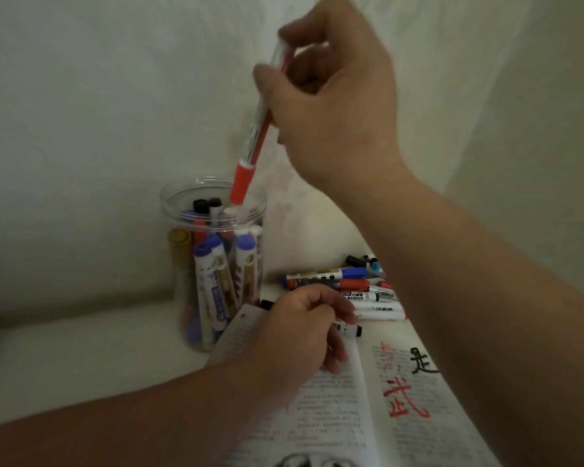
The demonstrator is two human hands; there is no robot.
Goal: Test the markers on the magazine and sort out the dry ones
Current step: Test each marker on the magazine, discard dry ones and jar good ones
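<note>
Dim white wall behind, white tabletop (81, 358) below, low light and some blur on the raised hand. Right hand (331, 96) is up high, its grip pinching the upper barrel of a red marker (250, 153). The marker's long axis runs steeply, cap end down and leaning to the lower left. The red cap hangs right over the mouth of the clear jar (164, 202), toward the far-right side of the rim. I can't tell whether the cap tip is already below rim level. The jar is packed with upright markers, blue, black and gold caps, so I judge the open slot to be small and at the back right. A straight drop along the marker's axis looks like the move. The jar stands just beside the far-left corner of the open magazine (334, 409). Left hand (300, 325) rests on the left page, grip curled round what looks like a black-capped marker (354, 331) lying crosswise. Red and black test strokes (405, 399) show on the right page. A pile of loose markers (351, 284) lies beyond the magazine, to the right of the jar and under the right forearm. The right hand is by far the nearer one to the jar.
</note>
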